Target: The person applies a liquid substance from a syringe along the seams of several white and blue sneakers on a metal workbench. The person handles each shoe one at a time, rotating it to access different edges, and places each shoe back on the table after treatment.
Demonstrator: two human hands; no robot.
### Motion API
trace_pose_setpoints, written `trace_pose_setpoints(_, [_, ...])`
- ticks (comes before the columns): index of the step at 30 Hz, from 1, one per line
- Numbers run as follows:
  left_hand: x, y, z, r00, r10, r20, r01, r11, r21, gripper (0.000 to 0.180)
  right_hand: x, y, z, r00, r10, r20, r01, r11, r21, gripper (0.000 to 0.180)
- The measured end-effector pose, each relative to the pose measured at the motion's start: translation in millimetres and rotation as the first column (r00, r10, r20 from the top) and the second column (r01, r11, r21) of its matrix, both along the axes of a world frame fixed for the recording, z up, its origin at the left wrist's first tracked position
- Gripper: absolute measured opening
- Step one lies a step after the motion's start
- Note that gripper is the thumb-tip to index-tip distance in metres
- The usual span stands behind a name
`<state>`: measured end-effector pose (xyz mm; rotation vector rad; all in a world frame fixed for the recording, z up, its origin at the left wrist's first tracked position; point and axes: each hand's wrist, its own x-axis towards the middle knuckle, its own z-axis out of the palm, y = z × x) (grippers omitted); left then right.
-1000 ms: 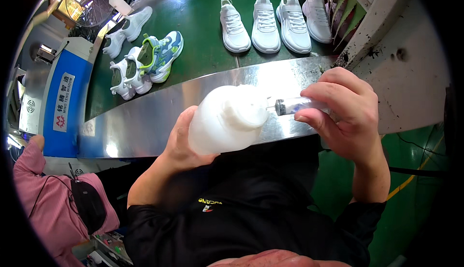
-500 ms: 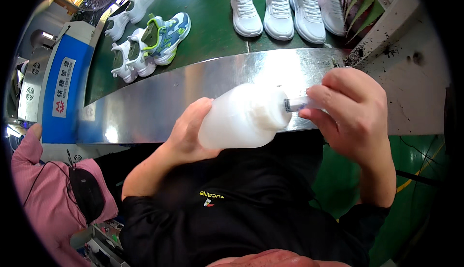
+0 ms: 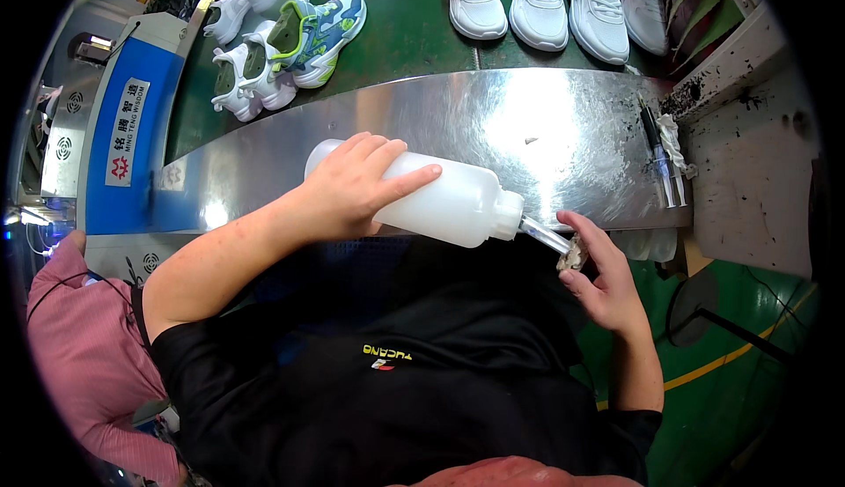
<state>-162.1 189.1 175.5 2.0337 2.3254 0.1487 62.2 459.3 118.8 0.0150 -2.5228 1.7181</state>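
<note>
My left hand (image 3: 356, 186) is wrapped over a translucent white plastic bottle (image 3: 440, 198), gripping it from above near its base. The bottle is tilted, its neck lower and pointing right over the near edge of the metal work surface. A slim, shiny tube (image 3: 546, 235) extends from the white cap, ending in a crumpled, crusty beige lump (image 3: 573, 254). Around that lump is my right hand (image 3: 607, 277), thumb and index finger spread apart. The lump lies between them, close to the palm; its contact with the hidden fingers is unclear.
A metal ledge (image 3: 387, 126) borders the green surface (image 3: 405, 20). Several white sneakers (image 3: 539, 11) stand at the far right; white shoes and a blue-green sneaker (image 3: 324, 42) stand left. Slender tools (image 3: 656, 148) lie by the right panel. A person in pink (image 3: 84, 337) is at left.
My left hand has shifted from beneath the bottle to over it. My right hand has moved lower, its pinch on the tube opened, and the lump now shows at the tube's end.
</note>
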Motion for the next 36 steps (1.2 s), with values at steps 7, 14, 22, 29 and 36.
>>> trace_pose_setpoints(7, [6.8, 32.1, -2.1, 0.999, -0.042, 0.019, 0.044, 0.995, -0.093, 0.086, 13.8, -0.7, -31.6, 0.995, -0.060, 0.086, 0.098, 0.821, -0.562, 0.048])
trace_pose_setpoints(14, [11.7, 37.1, 4.9, 1.000, -0.021, -0.014, 0.018, 0.984, -0.178, 0.086, 16.1, -14.1, -62.7, 0.928, -0.333, -0.165, 0.252, 0.891, -0.377, 0.032])
trace_pose_setpoints(22, [14.8, 55.2, 23.9, 0.994, -0.066, -0.088, 0.037, 0.953, -0.300, 0.089, 23.6, -22.3, -69.2, 0.945, -0.263, 0.197, 0.327, 0.696, -0.639, 0.017])
trace_pose_setpoints(29, [19.8, 63.1, 27.0, 0.986, -0.075, -0.148, 0.009, 0.916, -0.402, 0.094, 22.9, -21.3, -82.9, 0.947, -0.137, 0.290, 0.317, 0.530, -0.786, 0.015])
trace_pose_setpoints(36, [27.0, 73.4, 30.8, 0.944, -0.184, -0.274, 0.053, 0.903, -0.426, 0.099, 20.9, -26.0, -102.0, 0.967, -0.156, 0.203, 0.254, 0.482, -0.838, 0.020])
